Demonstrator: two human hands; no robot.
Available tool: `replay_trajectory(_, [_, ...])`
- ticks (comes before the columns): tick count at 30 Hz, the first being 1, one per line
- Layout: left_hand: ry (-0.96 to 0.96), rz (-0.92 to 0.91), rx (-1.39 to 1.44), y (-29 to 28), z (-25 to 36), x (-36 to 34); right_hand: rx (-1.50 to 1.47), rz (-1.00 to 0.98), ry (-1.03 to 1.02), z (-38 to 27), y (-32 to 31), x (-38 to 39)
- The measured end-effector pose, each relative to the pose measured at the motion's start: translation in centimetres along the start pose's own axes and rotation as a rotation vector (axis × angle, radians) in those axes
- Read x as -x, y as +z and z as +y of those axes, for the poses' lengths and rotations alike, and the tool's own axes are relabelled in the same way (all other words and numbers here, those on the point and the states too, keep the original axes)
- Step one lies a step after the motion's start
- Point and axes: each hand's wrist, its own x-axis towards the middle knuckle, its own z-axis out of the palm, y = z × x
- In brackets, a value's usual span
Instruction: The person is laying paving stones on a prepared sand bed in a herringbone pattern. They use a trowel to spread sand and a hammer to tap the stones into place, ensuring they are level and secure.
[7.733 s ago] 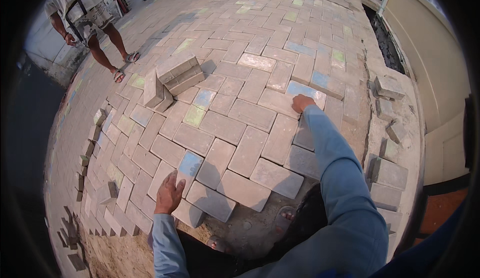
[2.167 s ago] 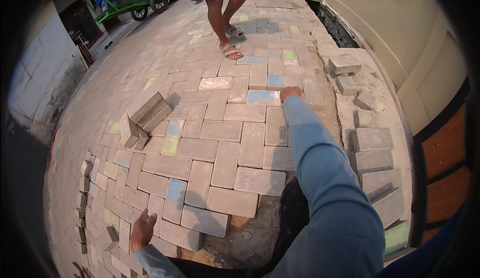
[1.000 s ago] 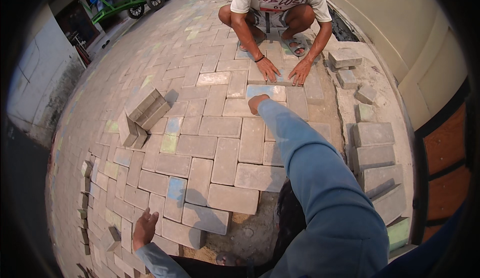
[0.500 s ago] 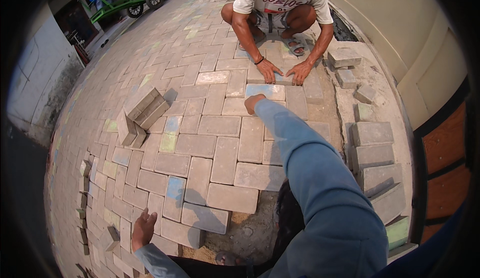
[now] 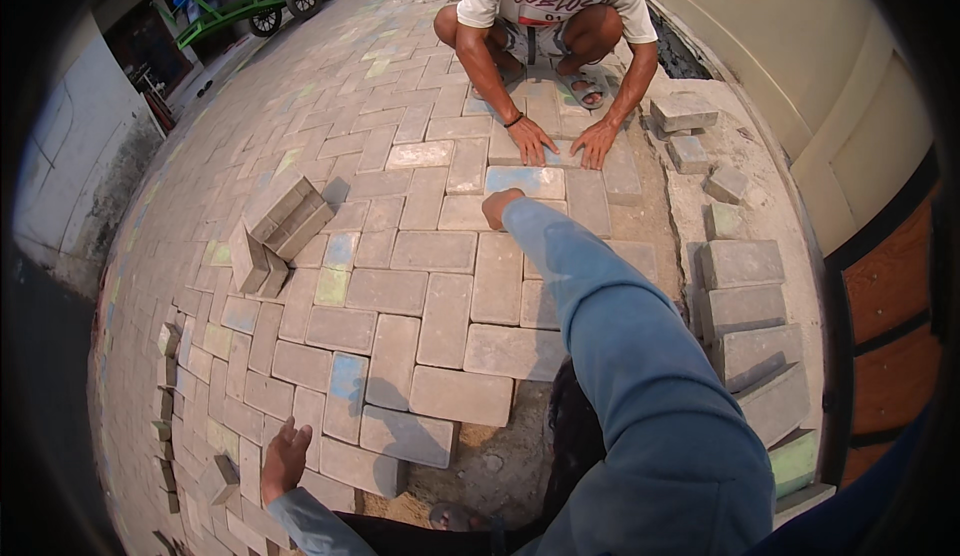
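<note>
My right hand point(image 5: 500, 208) is closed like a fist and rests on the laid paving blocks, beside a block with a blue patch point(image 5: 525, 180); no object shows in it. My left hand point(image 5: 286, 461) is held low at the left, fingers loosely extended, holding nothing, over the grey pavers point(image 5: 345, 463). Across from me, a squatting person in a white shirt presses both hands point(image 5: 565, 144) on a paver just beyond my right hand.
Loose pavers point(image 5: 290, 218) are stacked at the left. Another row point(image 5: 742, 264) lines the right side by a beige wall point(image 5: 800, 66). Bare sandy ground point(image 5: 500, 461) lies before my feet. A green cart point(image 5: 265, 1) stands far left.
The whole view has shifted very slightly. Both my hands stay in place; the other person's hands have moved a little further apart on the paver.
</note>
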Motion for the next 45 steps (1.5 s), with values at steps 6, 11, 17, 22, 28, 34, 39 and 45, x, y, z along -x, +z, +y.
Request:
replay_trajectory(6, [0.000, -0.007, -0.009, -0.1, 0.0, -0.1, -0.007, 0.009, -0.006, -0.4, 0.2, 0.1])
replay_trajectory(11, [0.005, -0.010, 0.038, 0.3, -1.5, -0.9, 0.005, -0.008, -0.005, -0.5, -0.1, 0.0])
replay_trajectory(17, [0.009, -0.019, 0.009, 0.2, -0.2, -0.4, -0.003, -0.009, -0.016, -0.8, -0.3, 0.2])
replay_trajectory(22, [-0.001, -0.026, 0.036, 0.3, -1.5, -1.1, -0.006, -0.003, -0.014, -0.7, 0.0, -0.3])
replay_trajectory(28, [0.034, -0.016, 0.029, 0.4, -1.0, -0.8, -0.001, -0.016, -0.009, -0.3, 0.0, -0.4])
replay_trajectory(34, [-0.025, -0.056, 0.000, 0.0, 1.5, 0.2, 0.009, -0.021, -0.038, -0.4, -0.2, -0.3])
replay_trajectory(39, [-0.035, -0.046, 0.040, 0.0, 0.8, 0.0, 0.006, 0.021, -0.050, -0.8, 0.2, -0.3])
replay_trajectory(45, [0.009, -0.005, -0.017, 0.3, 0.2, -0.1, -0.001, -0.004, -0.037, -1.0, -0.1, -0.1])
